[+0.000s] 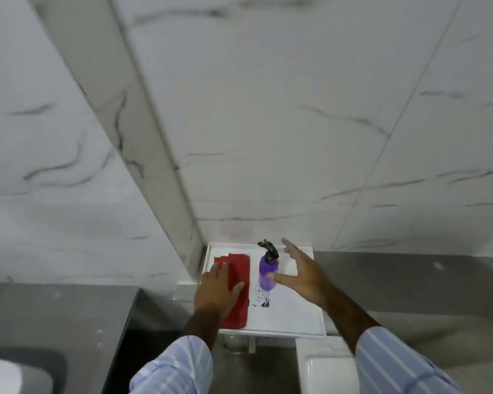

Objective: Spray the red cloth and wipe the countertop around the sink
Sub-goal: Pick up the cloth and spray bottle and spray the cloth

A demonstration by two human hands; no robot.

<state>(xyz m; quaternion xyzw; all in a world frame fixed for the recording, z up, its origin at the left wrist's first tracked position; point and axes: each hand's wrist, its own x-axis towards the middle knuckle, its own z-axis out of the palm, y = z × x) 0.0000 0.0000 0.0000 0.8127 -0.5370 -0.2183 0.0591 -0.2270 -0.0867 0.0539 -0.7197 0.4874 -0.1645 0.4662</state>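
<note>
A red cloth (238,268) lies flat on the left part of a white tray (293,317) in the wall corner. My left hand (217,291) rests palm down on the cloth, fingers spread. A purple spray bottle (266,273) with a black trigger head stands upright on the tray, to the right of the cloth. My right hand (302,270) hovers just right of the bottle with fingers apart, the thumb close to the bottle's side; I cannot tell if it touches.
Marble-look wall tiles rise behind and to the left of the tray. A grey countertop (410,282) runs to the right. A white sink edge (322,365) shows at the bottom right. A dark gap lies below the tray on the left.
</note>
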